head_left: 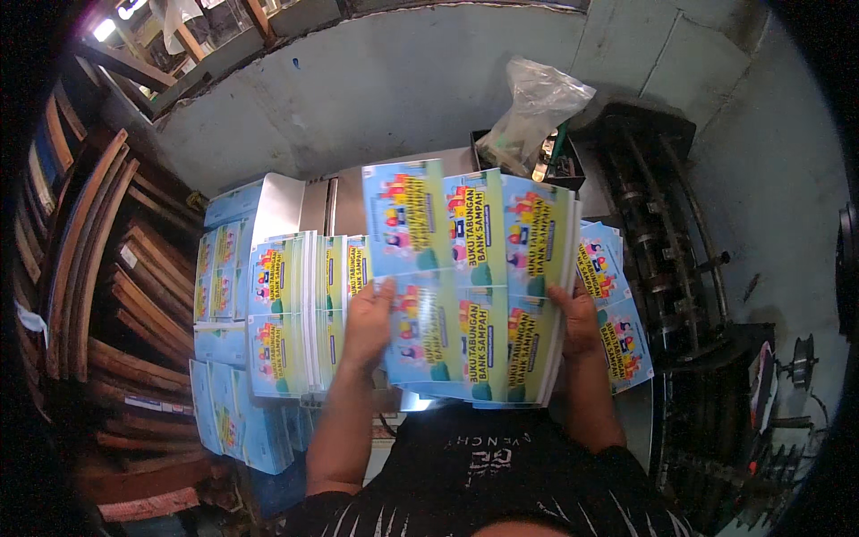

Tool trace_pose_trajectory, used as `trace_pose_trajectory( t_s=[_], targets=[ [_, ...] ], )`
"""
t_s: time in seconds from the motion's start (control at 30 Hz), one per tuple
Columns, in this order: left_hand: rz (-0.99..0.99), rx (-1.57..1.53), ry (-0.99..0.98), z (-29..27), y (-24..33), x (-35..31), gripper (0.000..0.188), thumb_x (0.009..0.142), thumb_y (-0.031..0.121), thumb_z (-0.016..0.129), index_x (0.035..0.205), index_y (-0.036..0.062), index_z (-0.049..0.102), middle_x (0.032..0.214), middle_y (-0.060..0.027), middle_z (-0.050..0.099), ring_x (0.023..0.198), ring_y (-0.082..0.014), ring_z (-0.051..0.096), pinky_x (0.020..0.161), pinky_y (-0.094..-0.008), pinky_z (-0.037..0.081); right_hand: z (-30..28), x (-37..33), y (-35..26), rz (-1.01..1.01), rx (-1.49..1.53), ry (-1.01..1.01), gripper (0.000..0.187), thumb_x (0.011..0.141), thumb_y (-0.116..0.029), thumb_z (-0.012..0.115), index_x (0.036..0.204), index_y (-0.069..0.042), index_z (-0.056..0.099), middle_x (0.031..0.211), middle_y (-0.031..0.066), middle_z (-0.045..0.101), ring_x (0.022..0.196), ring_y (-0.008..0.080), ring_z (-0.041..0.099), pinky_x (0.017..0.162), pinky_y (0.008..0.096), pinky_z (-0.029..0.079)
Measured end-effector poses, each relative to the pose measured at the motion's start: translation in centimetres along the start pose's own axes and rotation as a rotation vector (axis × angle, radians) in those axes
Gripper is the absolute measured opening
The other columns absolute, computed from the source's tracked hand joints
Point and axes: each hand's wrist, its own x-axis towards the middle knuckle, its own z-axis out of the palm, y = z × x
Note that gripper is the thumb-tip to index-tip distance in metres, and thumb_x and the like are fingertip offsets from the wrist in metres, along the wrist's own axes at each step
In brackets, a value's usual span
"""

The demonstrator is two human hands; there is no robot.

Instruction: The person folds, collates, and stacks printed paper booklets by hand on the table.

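Observation:
Both my hands hold a fanned bundle of printed cover sheets [483,295], light blue and green with yellow lettering and cartoon figures. My left hand [369,320] is closed on the bundle's left edge, its thumb on top. My right hand [577,313] grips the opposite edge, with most of its fingers behind the paper. The sheets are spread sideways in overlapping layers, tilted in front of my body. A stack of the same sheets [279,313] stands to the left of my left hand. More sheets [622,345] lie partly hidden beyond my right hand.
Further blue stacks [237,416] sit at the far left, next to racks of wooden strips [85,268]. A black box [573,177] with tools and a clear plastic bag [537,103] stands at the back. Dark machinery with rollers [658,233] is on the right.

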Motion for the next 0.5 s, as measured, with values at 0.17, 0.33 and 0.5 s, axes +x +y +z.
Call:
trace_pose_trajectory(
  t_s=[0.17,0.33,0.5],
  targets=[
    [0.067,-0.064,0.009,-1.6,0.2,1.0,0.030,0.097,0.015,0.046,0.121,-0.0023,0.050,0.107,-0.0095,0.062,0.093,-0.0127,0.060,0.082,-0.0263,0.048,-1.4,0.5,-0.7,-0.045,0.070,-0.055,0.043,0.085,-0.006,0.060,0.125,-0.003,0.048,0.108,0.0109,0.062,0.091,0.0210,0.063,0.077,0.0348,0.054],
    [0.177,0.056,0.137,-2.6,-1.2,1.3,0.035,0.094,0.008,0.047,0.127,-0.0032,0.045,0.112,-0.0117,0.059,0.097,-0.0140,0.058,0.084,-0.0293,0.048,-2.5,-0.3,-2.5,-0.071,-0.112,0.125,0.040,0.085,-0.008,0.060,0.123,-0.003,0.049,0.107,0.0110,0.063,0.090,0.0207,0.063,0.077,0.0351,0.054],
    [0.219,0.347,0.038,1.6,-2.9,1.2,0.046,0.091,0.016,0.051,0.132,-0.0021,0.039,0.111,-0.0208,0.059,0.099,-0.0272,0.060,0.086,-0.0367,0.047,-3.8,-1.2,-4.4,-0.182,-0.044,0.162,0.036,0.085,-0.011,0.063,0.118,-0.003,0.053,0.107,0.0103,0.064,0.088,0.0210,0.064,0.076,0.0346,0.055]
  ],
)
